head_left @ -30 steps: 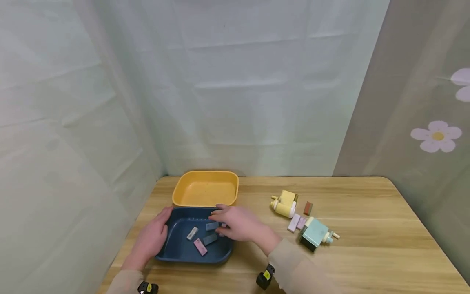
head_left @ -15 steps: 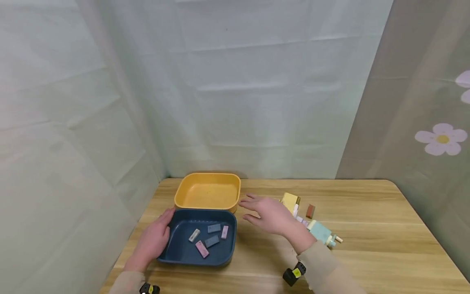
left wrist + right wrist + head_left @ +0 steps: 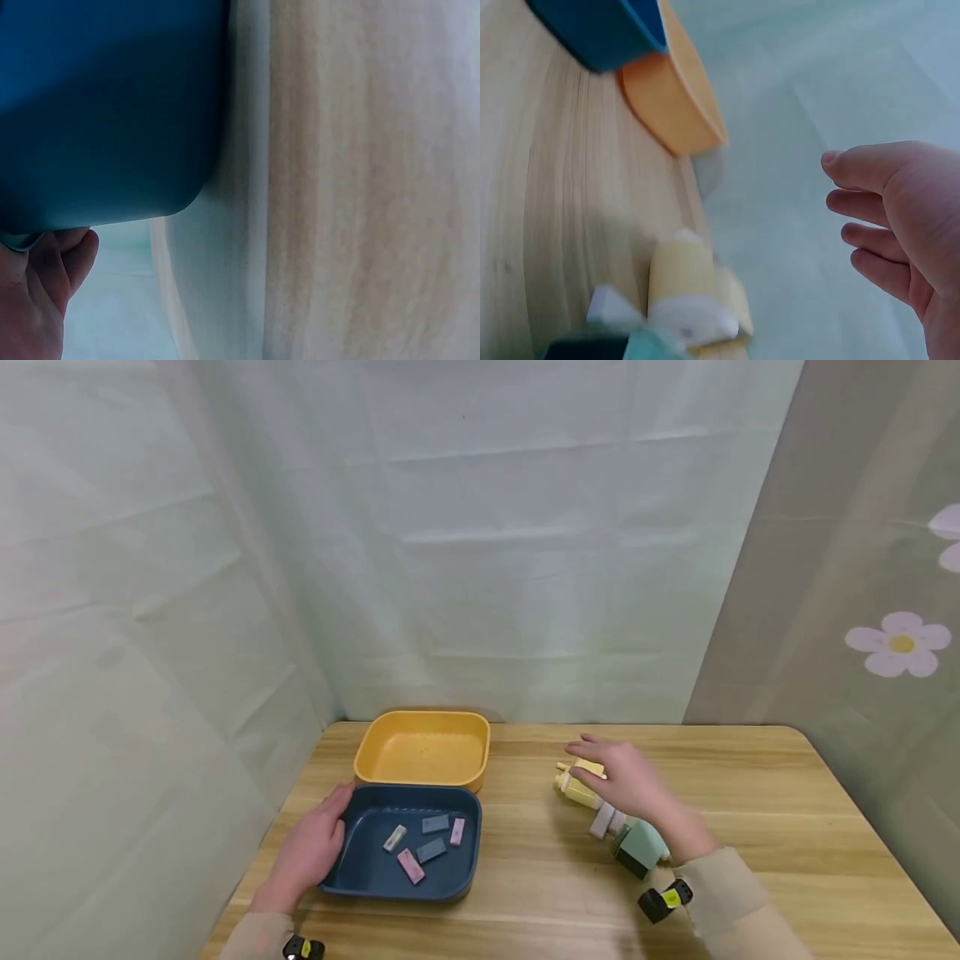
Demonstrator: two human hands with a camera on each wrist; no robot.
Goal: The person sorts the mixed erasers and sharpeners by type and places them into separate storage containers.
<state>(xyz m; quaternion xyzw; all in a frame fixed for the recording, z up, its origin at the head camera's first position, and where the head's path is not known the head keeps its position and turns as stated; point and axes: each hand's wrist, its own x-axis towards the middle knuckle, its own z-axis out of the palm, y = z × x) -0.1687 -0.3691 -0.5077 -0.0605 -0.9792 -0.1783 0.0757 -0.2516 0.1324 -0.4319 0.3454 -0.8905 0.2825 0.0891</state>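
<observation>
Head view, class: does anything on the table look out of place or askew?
The small blocks lie at mixed angles in the blue tray. Toy pieces lie scattered loose on the table under the right hand.

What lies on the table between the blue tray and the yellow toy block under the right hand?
Nothing: between the blue tray and the yellow toy block, the head view shows only bare wooden table.

A dark blue tray [image 3: 457, 881] holds pink, grey and slate-blue blocks [image 3: 410, 865] beside an orange-yellow tray [image 3: 422, 776].
</observation>
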